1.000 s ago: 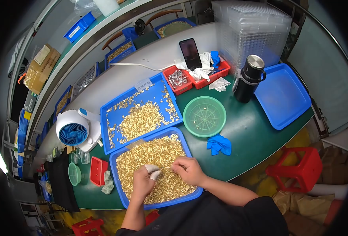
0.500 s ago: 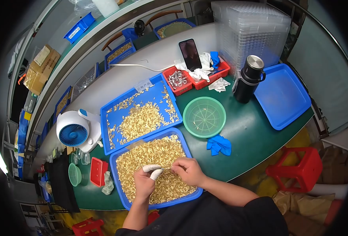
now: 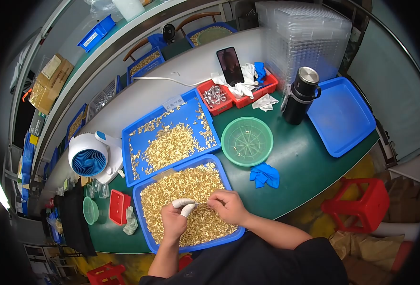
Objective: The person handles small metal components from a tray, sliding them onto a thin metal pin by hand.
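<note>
Over the near blue tray [image 3: 139, 223], which is heaped with small brass-coloured metal parts [image 3: 181, 183], both hands are held close together. White covers wrap the thumb and index finger of my left hand [image 3: 174, 222], and those two fingers are pinched; whatever sits between them is too small to make out. My right hand [image 3: 228, 207] is also closed in a pinch, on a thin pale rod [image 3: 200, 204] that reaches across to the left fingertips. Behind stands a second blue tray [image 3: 191, 107] with a smaller pile of the same parts.
A green round sieve [image 3: 248, 130] holding a few parts and a blue glove [image 3: 265, 175] lie to the right. Further back are red bins [image 3: 214, 108], a phone [image 3: 230, 66], a black flask [image 3: 299, 97] and another blue tray [image 3: 340, 116]. A fan [image 3: 89, 159] stands left.
</note>
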A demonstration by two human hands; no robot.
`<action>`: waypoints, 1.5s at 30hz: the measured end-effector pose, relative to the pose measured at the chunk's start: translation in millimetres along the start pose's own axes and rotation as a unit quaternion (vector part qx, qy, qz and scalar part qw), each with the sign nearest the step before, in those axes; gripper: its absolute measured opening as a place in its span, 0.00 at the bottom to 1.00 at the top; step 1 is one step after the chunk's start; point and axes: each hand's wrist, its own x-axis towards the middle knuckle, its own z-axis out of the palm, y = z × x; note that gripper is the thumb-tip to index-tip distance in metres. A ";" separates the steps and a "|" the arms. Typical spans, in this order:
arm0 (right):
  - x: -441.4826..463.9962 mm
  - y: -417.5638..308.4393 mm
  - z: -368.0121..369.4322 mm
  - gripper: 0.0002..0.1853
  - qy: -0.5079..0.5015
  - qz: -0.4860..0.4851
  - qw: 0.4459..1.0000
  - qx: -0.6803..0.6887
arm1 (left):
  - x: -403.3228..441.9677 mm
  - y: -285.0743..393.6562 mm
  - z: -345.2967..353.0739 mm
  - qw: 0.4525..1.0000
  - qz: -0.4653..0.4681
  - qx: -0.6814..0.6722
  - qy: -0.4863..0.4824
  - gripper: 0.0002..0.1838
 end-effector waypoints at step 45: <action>0.0 -1.9 -1.3 0.07 -0.022 0.031 0.999 -0.003 | 5.3 -15.6 -15.6 0.995 0.012 -0.095 -0.010 0.07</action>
